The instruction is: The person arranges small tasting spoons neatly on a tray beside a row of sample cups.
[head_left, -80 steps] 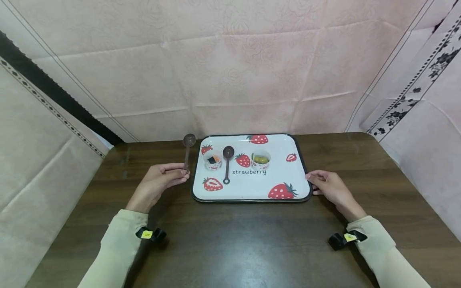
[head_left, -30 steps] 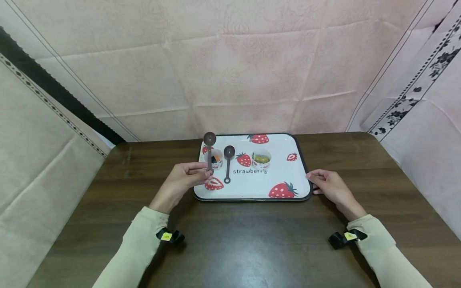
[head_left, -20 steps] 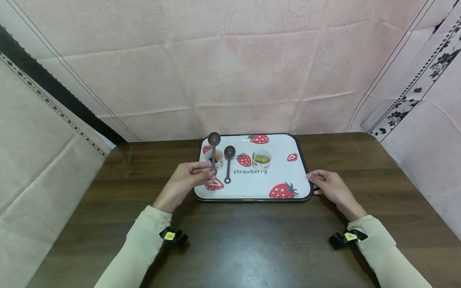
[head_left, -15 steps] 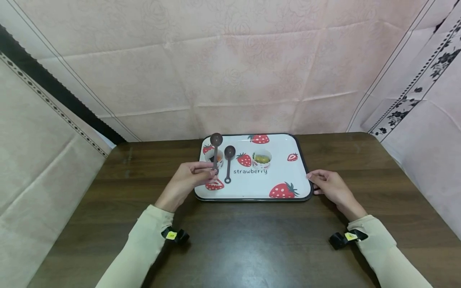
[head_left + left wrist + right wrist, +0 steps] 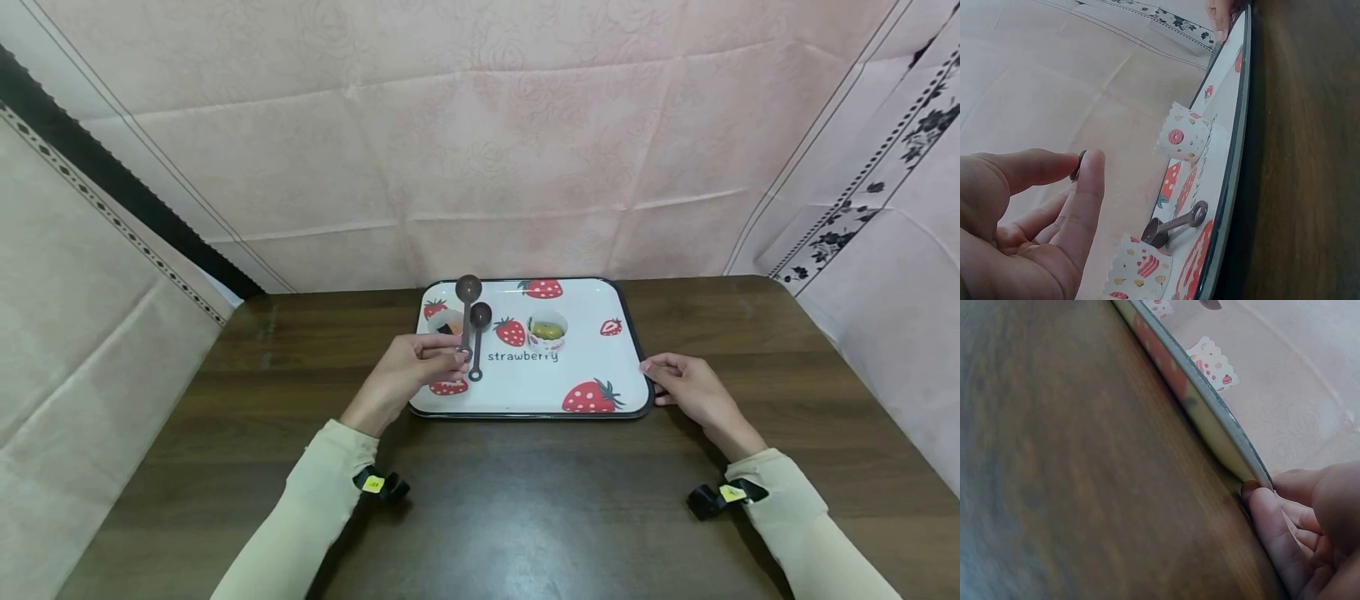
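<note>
My left hand (image 5: 408, 371) pinches a brown measuring spoon (image 5: 468, 288) by its handle end, bowl up, above the left part of the strawberry-print tray (image 5: 525, 392). In the left wrist view, little of this spoon shows between thumb and finger. A second brown measuring spoon (image 5: 481, 314) lies on the tray just right of the held one; its ring handle (image 5: 1198, 214) is visible from the left wrist. Over at the tray's right edge, my right hand (image 5: 693, 392) grips the rim (image 5: 1254, 462) between thumb and fingers.
Two scalloped paper cups stand on the tray: the left cup (image 5: 1141, 269) holds a black and orange piece, the right cup (image 5: 547, 333) something green. The tray sits at the back of a brown wooden table (image 5: 517, 492), before a pale cloth backdrop (image 5: 525, 167).
My left hand has carried the spoon rightward, from beside the tray to above it, near the lying spoon. The right hand has stayed at the tray's edge.
</note>
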A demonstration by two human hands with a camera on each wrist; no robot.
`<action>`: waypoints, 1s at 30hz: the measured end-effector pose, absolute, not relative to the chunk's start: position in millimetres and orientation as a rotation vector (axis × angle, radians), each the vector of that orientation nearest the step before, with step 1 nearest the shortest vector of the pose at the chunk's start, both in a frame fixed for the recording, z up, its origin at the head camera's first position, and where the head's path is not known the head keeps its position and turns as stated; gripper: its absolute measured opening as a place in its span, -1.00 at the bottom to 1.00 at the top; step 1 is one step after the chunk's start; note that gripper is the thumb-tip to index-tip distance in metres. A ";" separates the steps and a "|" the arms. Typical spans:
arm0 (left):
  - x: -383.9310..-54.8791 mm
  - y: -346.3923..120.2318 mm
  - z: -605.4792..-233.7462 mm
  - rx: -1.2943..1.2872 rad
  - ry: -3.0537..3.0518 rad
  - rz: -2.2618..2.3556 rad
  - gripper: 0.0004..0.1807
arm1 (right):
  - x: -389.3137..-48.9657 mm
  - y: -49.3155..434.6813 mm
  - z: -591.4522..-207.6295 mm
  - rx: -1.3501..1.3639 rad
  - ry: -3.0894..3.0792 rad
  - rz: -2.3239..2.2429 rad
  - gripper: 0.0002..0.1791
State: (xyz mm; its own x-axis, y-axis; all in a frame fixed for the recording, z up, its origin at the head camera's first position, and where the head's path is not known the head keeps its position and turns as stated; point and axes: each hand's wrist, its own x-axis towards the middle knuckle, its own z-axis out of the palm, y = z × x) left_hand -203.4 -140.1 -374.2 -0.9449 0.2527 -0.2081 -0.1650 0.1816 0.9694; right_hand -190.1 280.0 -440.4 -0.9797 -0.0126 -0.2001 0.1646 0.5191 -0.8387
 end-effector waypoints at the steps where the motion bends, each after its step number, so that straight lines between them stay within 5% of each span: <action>1: -203.6 -138.9 -374.4 0.089 2.149 1.817 -0.61 | -189.9 279.9 -440.4 0.132 2.574 -1.452 -0.42; 30: -210.7 -104.9 -371.3 0.065 2.015 1.872 -0.58 | -191.6 279.3 -438.5 0.143 2.574 -1.420 -0.39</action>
